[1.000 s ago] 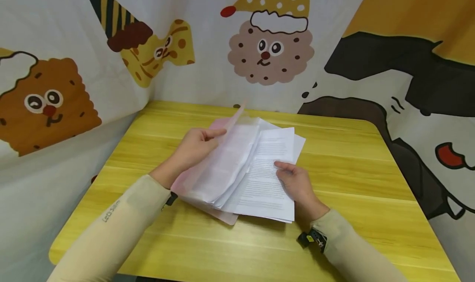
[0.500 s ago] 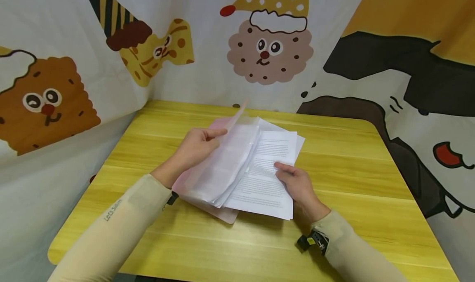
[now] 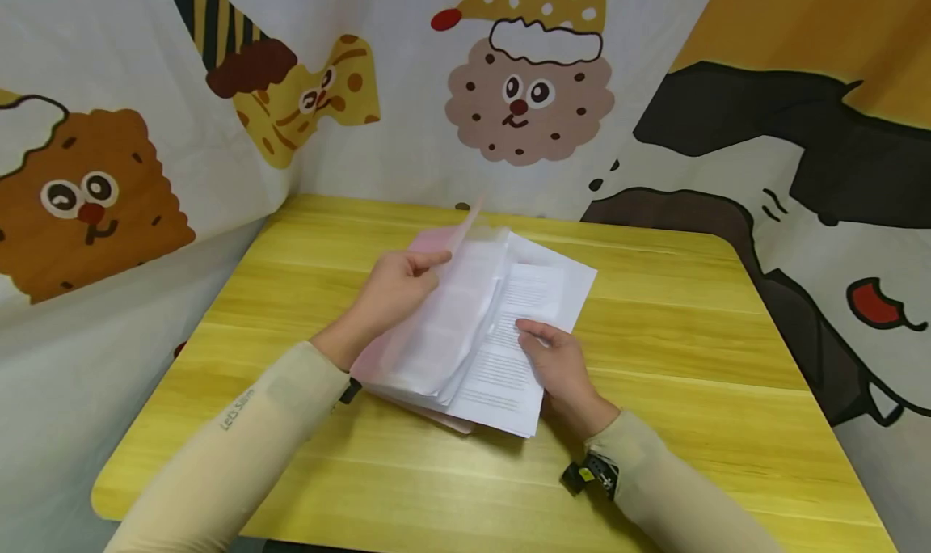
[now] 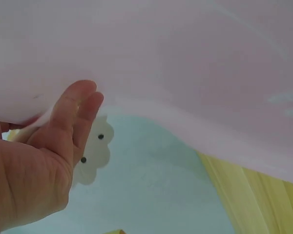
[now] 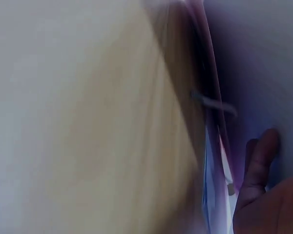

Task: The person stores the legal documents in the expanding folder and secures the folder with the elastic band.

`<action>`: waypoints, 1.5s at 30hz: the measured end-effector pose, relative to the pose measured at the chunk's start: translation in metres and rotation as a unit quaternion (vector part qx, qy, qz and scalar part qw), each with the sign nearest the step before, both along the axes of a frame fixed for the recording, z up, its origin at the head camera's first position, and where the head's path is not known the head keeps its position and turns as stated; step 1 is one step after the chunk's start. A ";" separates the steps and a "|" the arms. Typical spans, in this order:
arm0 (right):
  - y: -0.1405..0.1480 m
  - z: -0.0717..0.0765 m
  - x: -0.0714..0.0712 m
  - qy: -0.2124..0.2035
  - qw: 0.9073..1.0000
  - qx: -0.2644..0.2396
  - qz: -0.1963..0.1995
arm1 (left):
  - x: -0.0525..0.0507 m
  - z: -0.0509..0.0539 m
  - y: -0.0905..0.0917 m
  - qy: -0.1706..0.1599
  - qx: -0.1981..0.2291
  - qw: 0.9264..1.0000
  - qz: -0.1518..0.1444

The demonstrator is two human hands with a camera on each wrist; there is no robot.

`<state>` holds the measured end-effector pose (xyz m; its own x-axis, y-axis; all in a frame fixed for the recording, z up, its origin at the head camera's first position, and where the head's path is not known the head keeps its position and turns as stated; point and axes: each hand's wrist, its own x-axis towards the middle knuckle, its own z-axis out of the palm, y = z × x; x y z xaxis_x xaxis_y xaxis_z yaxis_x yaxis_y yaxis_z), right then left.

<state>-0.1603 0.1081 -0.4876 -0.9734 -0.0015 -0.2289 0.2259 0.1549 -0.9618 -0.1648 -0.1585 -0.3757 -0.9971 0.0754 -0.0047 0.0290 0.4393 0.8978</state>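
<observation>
A translucent pink folder (image 3: 378,356) lies partly opened on the table, with white papers inside it. My left hand (image 3: 396,290) pinches its raised cover near the upper edge. In the left wrist view the pink cover (image 4: 195,73) spreads above the left hand (image 4: 44,161). My right hand (image 3: 566,367) grips the right edge of some printed sheets (image 3: 494,383), thumb on top and fingers beneath. Their left part is hidden under the folder's papers. Another white sheet (image 3: 575,276) sticks out behind them. In the right wrist view the right hand (image 5: 263,195) is under the paper.
The wood-patterned yellow table (image 3: 691,359) extends around the folder on all sides. A cloth curtain (image 3: 407,165) printed with cartoon biscuits hangs behind the table and along its sides.
My right hand has moved left with the printed sheets, which now reach further under the folder's papers. The left hand has shifted slightly right, still holding the cover.
</observation>
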 end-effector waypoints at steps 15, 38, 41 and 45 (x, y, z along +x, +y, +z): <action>0.020 0.007 -0.023 -0.039 0.998 0.002 0.053 | 0.000 -0.005 0.025 0.013 0.006 1.000 0.022; 0.073 0.034 -0.051 -0.053 0.993 -0.084 0.061 | -0.001 -0.005 0.023 0.018 0.004 1.000 0.015; 0.102 0.041 -0.055 -0.096 0.990 -0.087 0.050 | -0.004 -0.013 0.025 0.006 -0.017 1.000 -0.012; 0.120 0.044 -0.059 -0.160 0.976 -0.128 0.071 | -0.008 -0.030 0.032 -0.015 -0.041 0.998 -0.045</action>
<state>-0.2192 0.2280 -0.4438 -0.8380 -0.2287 -0.4955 0.5145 -0.0285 -0.8570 -0.1724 -0.1265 -0.4057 -0.9857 0.1629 -0.0440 0.0456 0.5082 0.8600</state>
